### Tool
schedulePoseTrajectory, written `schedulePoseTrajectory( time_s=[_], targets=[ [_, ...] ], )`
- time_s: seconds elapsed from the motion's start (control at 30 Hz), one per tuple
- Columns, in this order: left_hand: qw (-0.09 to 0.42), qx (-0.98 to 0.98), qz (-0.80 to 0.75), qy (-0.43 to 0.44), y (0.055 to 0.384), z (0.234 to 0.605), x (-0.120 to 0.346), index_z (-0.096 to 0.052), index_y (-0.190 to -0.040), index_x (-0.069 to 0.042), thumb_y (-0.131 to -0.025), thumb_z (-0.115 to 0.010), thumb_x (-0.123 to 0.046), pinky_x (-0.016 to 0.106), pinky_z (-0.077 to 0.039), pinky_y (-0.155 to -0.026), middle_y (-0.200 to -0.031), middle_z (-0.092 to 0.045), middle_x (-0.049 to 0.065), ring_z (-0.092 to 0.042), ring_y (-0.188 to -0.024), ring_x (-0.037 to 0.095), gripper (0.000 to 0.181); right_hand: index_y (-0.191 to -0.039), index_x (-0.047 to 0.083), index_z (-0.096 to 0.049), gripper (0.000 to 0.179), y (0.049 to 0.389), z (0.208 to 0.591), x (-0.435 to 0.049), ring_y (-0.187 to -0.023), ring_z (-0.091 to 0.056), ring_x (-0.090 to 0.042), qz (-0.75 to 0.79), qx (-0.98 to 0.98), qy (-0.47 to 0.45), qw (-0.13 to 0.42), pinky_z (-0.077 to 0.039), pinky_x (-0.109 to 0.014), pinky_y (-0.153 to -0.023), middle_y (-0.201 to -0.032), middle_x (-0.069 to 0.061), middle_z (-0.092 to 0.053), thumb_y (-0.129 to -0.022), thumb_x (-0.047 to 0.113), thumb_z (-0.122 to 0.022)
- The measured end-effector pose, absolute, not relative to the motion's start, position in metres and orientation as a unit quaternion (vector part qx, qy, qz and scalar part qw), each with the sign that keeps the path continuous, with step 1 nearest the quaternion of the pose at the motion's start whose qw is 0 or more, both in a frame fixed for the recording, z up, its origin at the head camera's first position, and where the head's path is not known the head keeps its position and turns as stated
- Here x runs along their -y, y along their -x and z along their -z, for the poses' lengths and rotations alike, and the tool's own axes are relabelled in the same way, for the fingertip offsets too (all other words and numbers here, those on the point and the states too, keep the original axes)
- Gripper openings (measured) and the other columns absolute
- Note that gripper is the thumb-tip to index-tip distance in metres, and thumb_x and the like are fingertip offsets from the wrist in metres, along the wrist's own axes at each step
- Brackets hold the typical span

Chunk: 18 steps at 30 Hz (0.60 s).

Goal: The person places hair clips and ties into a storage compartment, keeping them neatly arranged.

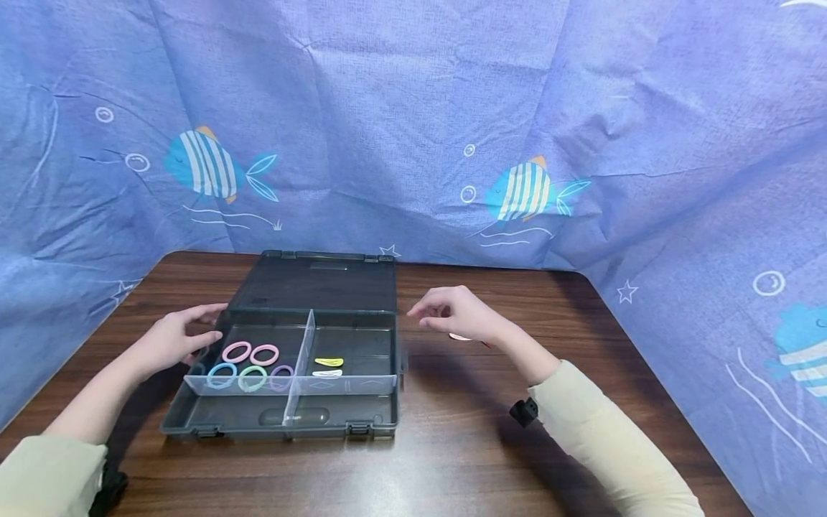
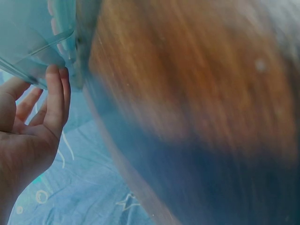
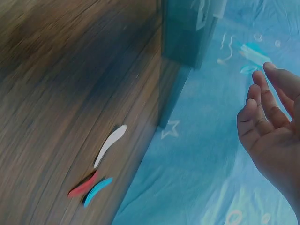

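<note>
A dark translucent divided box (image 1: 342, 431) lies with its lid (image 1: 323, 283) folded back. Several coloured hair ties (image 1: 236, 352) are in its left compartment. In the right one lie a yellow hair clip (image 1: 329, 362) and a white hair clip (image 1: 327, 373). My left hand (image 1: 164, 341) touches the box's left side, thumb near the rim, fingers fairly straight. To the right of the box, my right hand (image 1: 461, 314) hovers over the table with loosely bent fingers and nothing in them. Beneath it lie a white clip (image 3: 110, 144), a red clip (image 3: 83, 184) and a blue clip (image 3: 97, 191).
Clear dividers (image 1: 304, 352) split the box into compartments. The brown wooden table (image 1: 465, 459) reaches back to a blue curtain (image 1: 413, 129) printed with fish, which also hangs at both sides.
</note>
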<state>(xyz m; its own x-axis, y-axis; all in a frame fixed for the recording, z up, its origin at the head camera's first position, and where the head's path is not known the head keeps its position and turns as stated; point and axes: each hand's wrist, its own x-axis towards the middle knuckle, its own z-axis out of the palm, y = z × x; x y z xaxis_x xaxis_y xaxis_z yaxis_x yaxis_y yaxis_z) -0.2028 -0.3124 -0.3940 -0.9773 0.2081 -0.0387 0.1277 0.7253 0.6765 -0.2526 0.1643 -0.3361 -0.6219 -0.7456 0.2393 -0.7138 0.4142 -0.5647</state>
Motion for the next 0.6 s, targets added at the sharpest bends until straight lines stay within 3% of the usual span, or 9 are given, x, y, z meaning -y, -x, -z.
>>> schedulePoseTrajectory(
  time_s=[0.33, 0.6],
  targets=[
    [0.077, -0.916, -0.387, -0.073, 0.202, 0.394, 0.316, -0.03, -0.145, 0.0, -0.095, -0.057, -0.023, 0.033, -0.054, -0.056, -0.128, -0.042, 0.035, -0.06, -0.071, 0.018, 0.062, -0.107, 0.008, -0.071, 0.022, 0.261, 0.354, -0.201, -0.077, -0.063, -0.008, 0.348, -0.863, 0.364, 0.034, -0.053, -0.033, -0.071, -0.098, -0.007, -0.07, -0.085, 0.009, -0.069],
    [0.105, -0.908, -0.403, -0.059, 0.203, 0.389, 0.314, -0.028, -0.146, 0.002, -0.096, -0.056, -0.022, 0.038, -0.056, -0.063, -0.129, -0.039, 0.033, -0.059, -0.09, 0.026, 0.062, -0.105, 0.005, -0.071, 0.023, 0.271, 0.376, -0.223, -0.076, -0.06, -0.008, 0.354, -0.883, 0.308, 0.016, -0.051, -0.026, -0.07, -0.087, -0.005, -0.071, -0.082, 0.005, -0.071]
  ],
)
